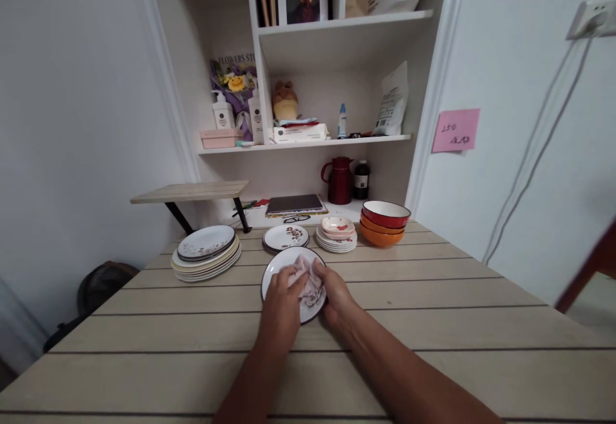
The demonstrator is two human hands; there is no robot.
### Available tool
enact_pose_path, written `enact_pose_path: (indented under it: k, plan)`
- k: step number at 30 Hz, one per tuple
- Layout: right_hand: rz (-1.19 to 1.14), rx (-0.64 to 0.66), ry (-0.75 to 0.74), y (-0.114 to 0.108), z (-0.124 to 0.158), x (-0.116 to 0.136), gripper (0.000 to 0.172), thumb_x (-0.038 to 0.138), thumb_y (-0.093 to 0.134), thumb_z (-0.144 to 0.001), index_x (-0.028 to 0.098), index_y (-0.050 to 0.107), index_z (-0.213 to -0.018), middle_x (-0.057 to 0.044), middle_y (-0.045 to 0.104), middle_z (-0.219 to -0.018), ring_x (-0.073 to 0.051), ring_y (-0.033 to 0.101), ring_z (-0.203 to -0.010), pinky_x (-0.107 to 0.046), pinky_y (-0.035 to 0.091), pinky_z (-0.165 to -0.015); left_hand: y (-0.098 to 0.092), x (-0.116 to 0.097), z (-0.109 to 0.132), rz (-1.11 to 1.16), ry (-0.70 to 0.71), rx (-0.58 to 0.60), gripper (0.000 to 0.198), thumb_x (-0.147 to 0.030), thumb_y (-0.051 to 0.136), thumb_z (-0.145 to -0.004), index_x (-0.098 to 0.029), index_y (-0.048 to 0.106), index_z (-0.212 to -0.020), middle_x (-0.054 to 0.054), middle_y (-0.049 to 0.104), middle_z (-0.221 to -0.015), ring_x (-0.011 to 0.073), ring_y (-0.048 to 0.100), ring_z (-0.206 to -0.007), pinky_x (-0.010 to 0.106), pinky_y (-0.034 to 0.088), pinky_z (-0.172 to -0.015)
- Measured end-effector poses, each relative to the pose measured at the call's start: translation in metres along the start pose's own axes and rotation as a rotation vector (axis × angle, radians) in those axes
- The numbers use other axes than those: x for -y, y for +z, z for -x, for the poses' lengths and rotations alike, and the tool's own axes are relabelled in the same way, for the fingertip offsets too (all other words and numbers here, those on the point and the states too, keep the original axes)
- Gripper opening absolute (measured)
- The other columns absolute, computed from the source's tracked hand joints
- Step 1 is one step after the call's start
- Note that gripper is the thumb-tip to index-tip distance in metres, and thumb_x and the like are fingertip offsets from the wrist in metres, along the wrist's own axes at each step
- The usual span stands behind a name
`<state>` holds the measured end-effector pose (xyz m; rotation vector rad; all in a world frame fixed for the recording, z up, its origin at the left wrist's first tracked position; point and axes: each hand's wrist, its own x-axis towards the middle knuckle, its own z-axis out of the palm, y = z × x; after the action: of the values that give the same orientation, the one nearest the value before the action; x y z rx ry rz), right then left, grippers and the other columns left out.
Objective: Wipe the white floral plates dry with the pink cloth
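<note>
At the desk [433, 328], the round, dark-rimmed white plate [283, 260] lies between both hands, the right hand [337, 290] clamped on its right edge, the left hand [283, 299] bunching the crumpled cloth [309, 288] against its face.

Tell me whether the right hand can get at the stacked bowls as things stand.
Probably yes, though the right hand would first have to let go of the plate it holds; nothing seems to stand between it and the stacked bowls.
</note>
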<state>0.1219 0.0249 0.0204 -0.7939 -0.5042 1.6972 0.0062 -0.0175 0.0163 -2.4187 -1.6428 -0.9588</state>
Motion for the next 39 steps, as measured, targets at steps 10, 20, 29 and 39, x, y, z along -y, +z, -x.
enact_pose_path:
  k: [10,20,29,39]
  plan:
    - [0.016,0.122,0.073,0.006,0.013,-0.009,0.031,0.033,0.057,-0.083,0.010,0.064,-0.102,-0.011,0.075,-0.082,-0.023,0.070,-0.078,-0.038,0.052,-0.083,-0.017,0.018,0.001,-0.301,-0.369,-0.161,0.047,-0.009,0.040,-0.084,-0.029,0.058,-0.123,0.007,0.055,-0.126,0.0262,0.049,-0.105,0.042,0.043,-0.085]
    - [-0.121,0.011,0.114,-0.009,0.001,0.013,0.033,0.040,0.050,-0.088,0.011,0.064,-0.094,-0.011,0.074,-0.078,-0.023,0.070,-0.076,-0.039,0.055,-0.077,0.003,-0.005,0.005,-0.089,0.040,0.023,0.042,-0.015,0.042,-0.087,-0.032,0.057,-0.122,0.002,0.053,-0.131,0.0232,0.044,-0.118,0.040,0.038,-0.095]
    - [-0.059,0.110,0.091,-0.003,0.006,-0.006,0.023,0.032,0.059,-0.083,0.011,0.066,-0.092,-0.009,0.075,-0.082,-0.020,0.070,-0.075,-0.031,0.054,-0.076,0.009,-0.005,0.006,-0.038,-0.012,-0.033,0.046,-0.014,0.042,-0.086,-0.034,0.053,-0.126,0.002,0.052,-0.133,0.0246,0.043,-0.120,0.042,0.040,-0.095]
    - [0.018,0.109,0.101,0.001,0.012,-0.012,0.035,0.038,0.061,-0.081,0.012,0.065,-0.103,-0.012,0.074,-0.091,-0.024,0.070,-0.085,-0.040,0.052,-0.084,-0.001,0.020,0.009,-0.254,-0.366,-0.167,0.046,-0.008,0.040,-0.086,-0.028,0.056,-0.125,0.009,0.054,-0.130,0.0263,0.046,-0.115,0.042,0.041,-0.089]
